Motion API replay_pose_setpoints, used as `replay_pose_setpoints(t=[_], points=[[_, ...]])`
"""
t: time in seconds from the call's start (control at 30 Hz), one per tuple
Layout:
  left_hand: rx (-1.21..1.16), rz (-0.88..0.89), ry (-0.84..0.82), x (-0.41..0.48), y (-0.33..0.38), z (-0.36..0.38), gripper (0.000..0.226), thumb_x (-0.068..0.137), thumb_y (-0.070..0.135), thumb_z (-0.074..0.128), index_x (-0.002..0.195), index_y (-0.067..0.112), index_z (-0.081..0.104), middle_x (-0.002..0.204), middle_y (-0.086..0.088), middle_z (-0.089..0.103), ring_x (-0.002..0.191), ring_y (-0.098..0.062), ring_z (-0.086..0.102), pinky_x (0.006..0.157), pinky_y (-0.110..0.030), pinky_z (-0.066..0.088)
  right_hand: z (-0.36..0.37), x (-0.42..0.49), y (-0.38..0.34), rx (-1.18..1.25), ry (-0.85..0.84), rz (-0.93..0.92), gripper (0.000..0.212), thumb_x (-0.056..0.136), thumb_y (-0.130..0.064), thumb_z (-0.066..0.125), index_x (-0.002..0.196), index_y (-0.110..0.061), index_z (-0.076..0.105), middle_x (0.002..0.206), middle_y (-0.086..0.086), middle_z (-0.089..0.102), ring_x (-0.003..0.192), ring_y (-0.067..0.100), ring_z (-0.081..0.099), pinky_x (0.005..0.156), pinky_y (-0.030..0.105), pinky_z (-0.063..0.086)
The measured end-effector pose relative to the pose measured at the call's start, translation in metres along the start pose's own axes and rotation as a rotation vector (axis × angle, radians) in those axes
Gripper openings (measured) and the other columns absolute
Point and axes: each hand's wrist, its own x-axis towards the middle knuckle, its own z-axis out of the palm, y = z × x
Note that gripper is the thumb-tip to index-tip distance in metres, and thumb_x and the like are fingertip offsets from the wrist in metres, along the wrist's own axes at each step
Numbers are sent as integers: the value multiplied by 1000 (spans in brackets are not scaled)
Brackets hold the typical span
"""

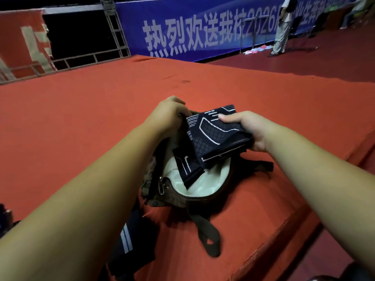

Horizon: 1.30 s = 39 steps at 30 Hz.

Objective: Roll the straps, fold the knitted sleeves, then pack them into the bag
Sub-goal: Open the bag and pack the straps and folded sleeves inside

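A brown bag (174, 199) with a pale lining lies open on the red platform (81, 118). My left hand (168, 112) grips the far rim of the bag's mouth and holds it apart. My right hand (245, 126) is shut on a folded dark knitted sleeve (215, 134) with white line patterns, held over the bag's opening. Another folded dark sleeve (186, 165) with white marks lies inside the bag against the lining. Brown bag straps (207, 236) trail toward me over the platform.
The platform's edge (284, 226) drops off at the right. A dark cloth with pale stripes (125, 238) hangs below my left forearm. A blue banner (203, 27) and metal truss (113, 27) stand behind. A person (282, 27) stands far back right.
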Motion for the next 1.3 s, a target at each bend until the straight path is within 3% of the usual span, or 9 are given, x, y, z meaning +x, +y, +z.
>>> replay_pose_setpoints(t=[0.17,0.3,0.43,0.57,0.77,0.83,0.93,1.1,1.3], points=[[-483,-206,22,-6,17,-6,23,95,7,77,94,29,80,81,12,79,77,-5,73,79,-17,59,14,16,3,7,-43,69,24,95,-33,73,86,-14,84,101,9,82,91,27,78,104,41,57],[-562,-305,-59,-3,17,-5,28,97,6,74,121,19,80,104,-4,82,93,-18,77,98,-36,62,11,34,11,-90,-8,127,24,93,-35,78,99,-12,81,113,13,81,108,32,75,116,48,51],[36,-129,-20,3,26,16,31,95,11,64,123,9,75,125,-15,69,120,-36,64,101,-40,52,17,47,15,-252,50,121,35,96,-36,78,115,-7,78,110,14,82,106,33,79,110,54,56],[481,161,129,-22,49,36,26,87,19,59,107,9,73,119,-12,59,110,-38,53,79,-45,44,23,49,20,-350,120,61,42,88,-42,86,114,-10,77,104,12,83,97,31,81,92,46,63],[428,123,-142,-55,60,61,50,92,60,59,121,19,61,115,-6,60,107,-32,62,83,-43,47,1,51,22,-178,289,76,32,104,-40,56,92,-15,72,94,8,77,72,21,68,62,28,53],[482,125,-145,-56,60,70,54,90,59,66,125,20,55,117,-6,56,110,-32,59,81,-42,45,-5,49,30,-310,424,127,30,104,-26,46,87,-12,67,86,7,69,65,21,62,56,27,52],[523,133,-119,-53,64,82,57,91,52,72,131,19,49,121,-8,52,111,-31,55,76,-39,39,-3,39,48,-623,428,306,32,108,-36,46,97,-10,62,90,10,61,59,23,60,54,27,51],[670,44,-74,-52,73,102,47,99,44,63,132,14,48,127,-10,57,116,-32,54,90,-40,43,-11,39,60,-377,391,409,48,114,-40,48,94,1,63,85,15,70,46,23,70,33,26,51],[823,12,-113,-53,78,108,44,103,37,58,134,6,57,124,-10,63,115,-31,53,82,-37,37,-16,36,75,-478,349,343,30,113,-25,49,103,-2,65,85,13,71,72,25,72,50,30,61]])
